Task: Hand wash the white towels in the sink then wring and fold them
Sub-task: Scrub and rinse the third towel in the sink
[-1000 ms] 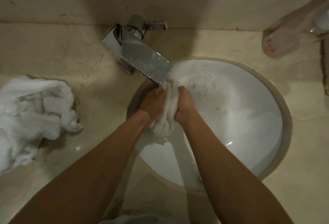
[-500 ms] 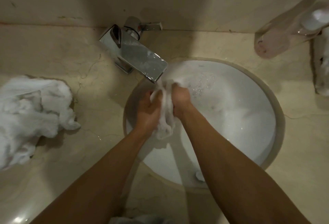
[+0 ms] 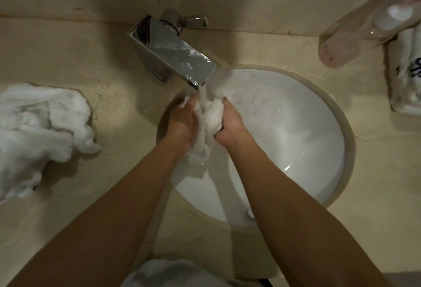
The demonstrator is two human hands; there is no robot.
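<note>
Towel under running tap

Left hand (image 3: 182, 124) and right hand (image 3: 230, 124) both grip a bunched towel (image 3: 208, 127) between them, over the sink (image 3: 296, 127), under the tap (image 3: 177, 54) stream. Second towel pile (image 3: 38, 134) on surface (image 3: 114, 86), left of sink.

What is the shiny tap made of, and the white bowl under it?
The tap looks like polished metal, probably chrome-plated: it mirrors the light. The sink looks like glazed white ceramic: smooth, glossy, with a bright glint. I can't be certain from looks alone.

dark blue print on white packet (image 3: 410, 74), too blurred to read
</note>
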